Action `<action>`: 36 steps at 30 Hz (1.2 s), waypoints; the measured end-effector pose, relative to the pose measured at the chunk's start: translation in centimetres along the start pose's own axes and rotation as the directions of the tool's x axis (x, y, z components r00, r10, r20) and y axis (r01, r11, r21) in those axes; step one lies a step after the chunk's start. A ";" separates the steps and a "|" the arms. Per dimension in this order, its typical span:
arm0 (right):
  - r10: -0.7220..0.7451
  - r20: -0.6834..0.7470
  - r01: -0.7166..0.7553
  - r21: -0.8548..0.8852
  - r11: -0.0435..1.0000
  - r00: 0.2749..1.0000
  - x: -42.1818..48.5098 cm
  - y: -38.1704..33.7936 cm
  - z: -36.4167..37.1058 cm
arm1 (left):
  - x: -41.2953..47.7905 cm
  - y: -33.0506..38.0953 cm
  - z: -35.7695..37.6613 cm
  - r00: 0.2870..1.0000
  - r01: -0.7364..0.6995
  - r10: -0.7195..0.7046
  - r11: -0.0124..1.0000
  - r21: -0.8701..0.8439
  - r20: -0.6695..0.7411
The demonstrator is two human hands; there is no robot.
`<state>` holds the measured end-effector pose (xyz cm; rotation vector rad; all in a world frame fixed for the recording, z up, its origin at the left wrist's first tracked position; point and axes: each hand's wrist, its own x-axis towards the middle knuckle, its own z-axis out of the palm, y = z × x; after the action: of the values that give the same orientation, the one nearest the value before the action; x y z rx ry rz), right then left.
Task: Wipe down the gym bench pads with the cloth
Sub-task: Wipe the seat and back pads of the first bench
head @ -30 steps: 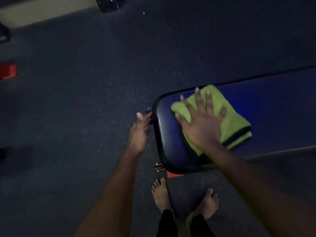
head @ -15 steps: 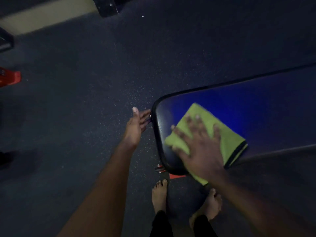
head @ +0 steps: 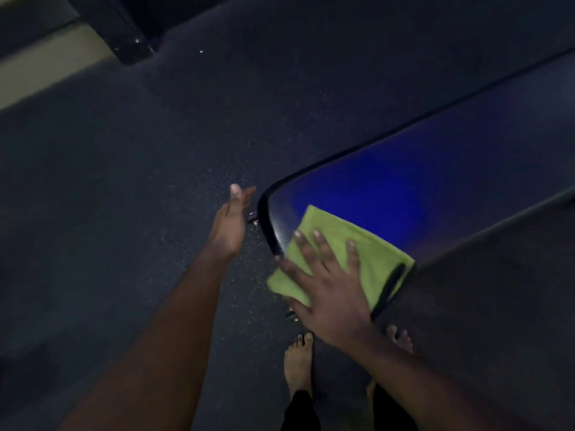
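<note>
A dark blue padded gym bench (head: pixel 435 169) runs from the centre to the upper right. On its near rounded end lies a folded green cloth (head: pixel 370 253) with a dark edge, hanging a little over the near rim. My right hand (head: pixel 326 284) presses flat on the cloth with fingers spread. Left of the bench end, my left hand (head: pixel 230 225) hovers with fingers extended, holding nothing, just beside the pad's edge and a small metal fitting.
Dark speckled rubber flooring surrounds the bench. My bare feet (head: pixel 298 362) stand just below the bench end. A dark equipment post (head: pixel 124 35) and a pale strip of floor (head: pixel 40 70) lie at the top left.
My right hand has dragged the cloth from the far side of the pad toward the near corner, so it now overhangs the rim. The left hand stays beside the bench end.
</note>
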<state>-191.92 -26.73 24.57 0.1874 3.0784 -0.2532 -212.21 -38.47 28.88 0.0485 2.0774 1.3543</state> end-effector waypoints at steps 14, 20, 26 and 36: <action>0.553 0.086 -0.559 0.085 0.825 0.829 17.0 8.2 -4.0 | 3.1 -0.3 1.9 0.993 0.014 -0.017 0.999 0.034 0.114; 0.200 -0.012 -0.199 0.053 0.979 0.980 4.2 0.4 -1.5 | 2.9 0.0 2.7 1.000 -0.023 0.023 0.997 0.075 0.009; 0.537 0.005 -0.537 0.044 0.843 0.844 1.1 9.6 -2.5 | 2.2 0.6 4.0 0.989 -0.055 0.086 0.970 0.238 -0.123; 0.504 0.039 -0.505 0.058 0.861 0.863 15.8 9.7 -3.8 | 2.8 0.4 4.0 0.964 -0.171 0.234 0.906 0.387 -0.123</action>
<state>-206.47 -14.74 25.86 0.9675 2.8584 -0.3232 -212.39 -34.10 26.78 0.3336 2.5093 1.0874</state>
